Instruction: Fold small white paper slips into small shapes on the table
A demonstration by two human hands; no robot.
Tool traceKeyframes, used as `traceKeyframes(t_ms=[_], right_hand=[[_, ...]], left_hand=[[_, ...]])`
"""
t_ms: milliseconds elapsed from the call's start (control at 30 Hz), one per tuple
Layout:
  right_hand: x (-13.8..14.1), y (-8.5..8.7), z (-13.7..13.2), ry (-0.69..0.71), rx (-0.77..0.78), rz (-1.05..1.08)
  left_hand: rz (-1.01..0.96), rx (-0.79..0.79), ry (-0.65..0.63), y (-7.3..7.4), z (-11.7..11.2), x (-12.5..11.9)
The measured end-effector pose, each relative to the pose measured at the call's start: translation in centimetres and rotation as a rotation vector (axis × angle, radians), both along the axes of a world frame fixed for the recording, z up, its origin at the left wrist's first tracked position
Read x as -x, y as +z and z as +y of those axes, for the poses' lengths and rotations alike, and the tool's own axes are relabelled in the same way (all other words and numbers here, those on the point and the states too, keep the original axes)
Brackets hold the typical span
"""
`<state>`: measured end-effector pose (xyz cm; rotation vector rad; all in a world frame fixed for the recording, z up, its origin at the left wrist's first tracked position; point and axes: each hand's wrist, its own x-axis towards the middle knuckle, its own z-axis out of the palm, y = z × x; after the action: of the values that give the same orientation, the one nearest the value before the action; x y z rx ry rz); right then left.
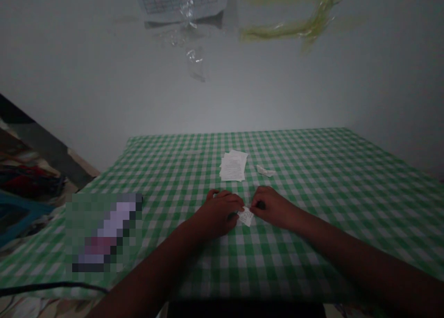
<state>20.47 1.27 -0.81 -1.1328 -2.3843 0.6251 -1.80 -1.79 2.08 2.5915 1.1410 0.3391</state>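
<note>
My left hand (220, 211) and my right hand (272, 206) meet over the green checked tablecloth (312, 207), both pinched on a small white slip of paper (246, 215) held between them. The slip looks folded or creased and rests just above the cloth. Fingers of both hands are curled closed around its edges. A short way beyond the hands lies a small stack of white paper sheets (234, 165), and to its right a single crumpled white paper scrap (265, 171).
A pixelated, blurred-out object (104, 232) lies on the cloth at the left. A dark cable (52, 288) runs along the near left edge. Clutter of coloured fabric (24, 188) sits left of the table. A pale wall (104, 91) stands behind.
</note>
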Motion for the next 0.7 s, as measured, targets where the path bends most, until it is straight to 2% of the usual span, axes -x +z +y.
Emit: traceKeyframes(t_ms=[333, 700], right_hand=[[-0.61, -0.26, 0.07, -0.04, -0.011, -0.044], [-0.38, -0.58, -0.2, -0.046, -0.105, -0.021]], left_hand=[[0.046, -0.003, 0.011, 0.22, -0.11, -0.05], [0.059, -0.06, 0.037, 0.12, -0.57, -0.45]])
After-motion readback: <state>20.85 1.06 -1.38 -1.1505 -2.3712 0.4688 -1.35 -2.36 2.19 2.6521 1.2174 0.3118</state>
